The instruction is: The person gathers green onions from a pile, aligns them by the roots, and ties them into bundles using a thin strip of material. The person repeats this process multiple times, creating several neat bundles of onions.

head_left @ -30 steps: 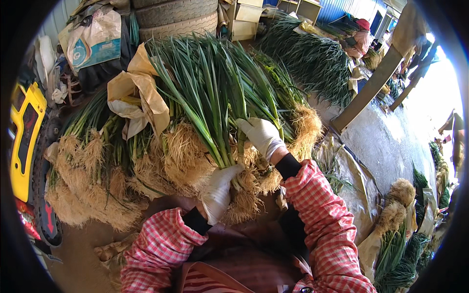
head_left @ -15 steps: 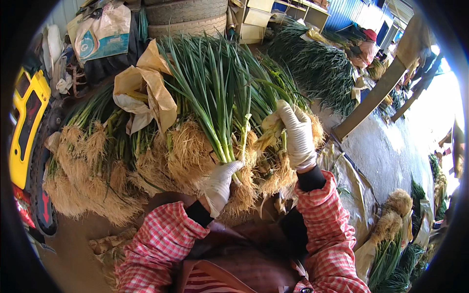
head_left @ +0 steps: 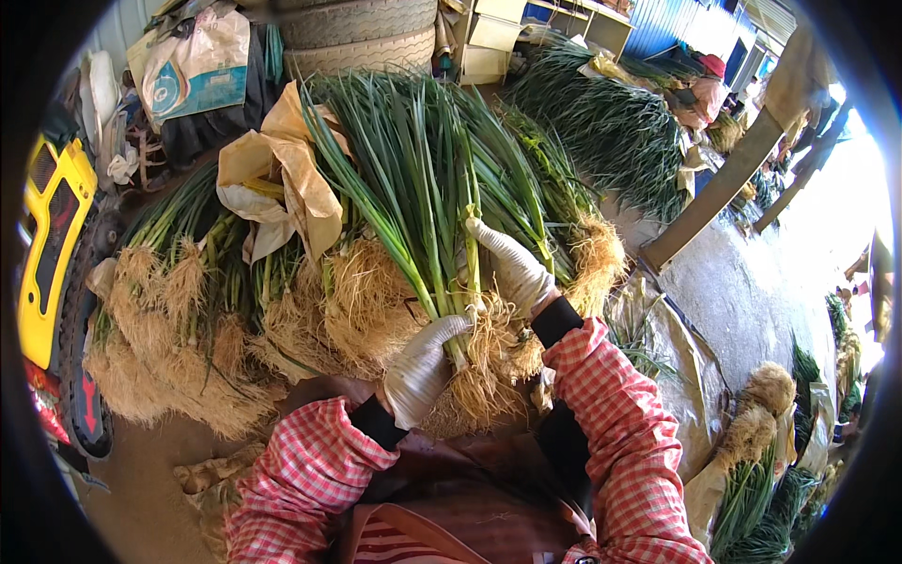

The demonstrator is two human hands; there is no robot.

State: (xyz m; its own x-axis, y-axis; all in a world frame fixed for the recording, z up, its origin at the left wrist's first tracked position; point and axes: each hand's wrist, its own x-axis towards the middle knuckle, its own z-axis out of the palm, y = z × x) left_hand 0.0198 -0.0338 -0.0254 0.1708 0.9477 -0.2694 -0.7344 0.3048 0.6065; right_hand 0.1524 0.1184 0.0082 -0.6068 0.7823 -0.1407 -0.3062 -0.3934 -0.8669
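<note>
A thick bunch of long green onions with white stems (head_left: pixel 418 202) is in the person's two hands, with its leaves pointing away from the body. Pale, stringy roots (head_left: pixel 487 387) hang at the near end of the bunch. The left hand, in a whitish glove (head_left: pixel 417 368), is closed around the bottom of the bunch. The right hand, in a whitish glove too (head_left: pixel 512 263), is curled around one pale green stalk (head_left: pixel 473 258) on the right side of the bunch, with its thumb against the stalk.

A pile of green onions with shaggy tan roots (head_left: pixel 160 291) lies left of the bunch. Crumpled brown paper (head_left: pixel 293 188) sits just beside the bunch, on its left. Well to the left of the bunch is a yellow and black machine part (head_left: pixel 52 249). Stacked dusty rubber tires (head_left: pixel 362 36) are behind the bunch. Far back, to the right of the bunch, is a big heap of dark green onions (head_left: pixel 601 117), with a person in a red hat (head_left: pixel 709 94) near it. A slanted brown post (head_left: pixel 714 193) stands right of the bunch.
</note>
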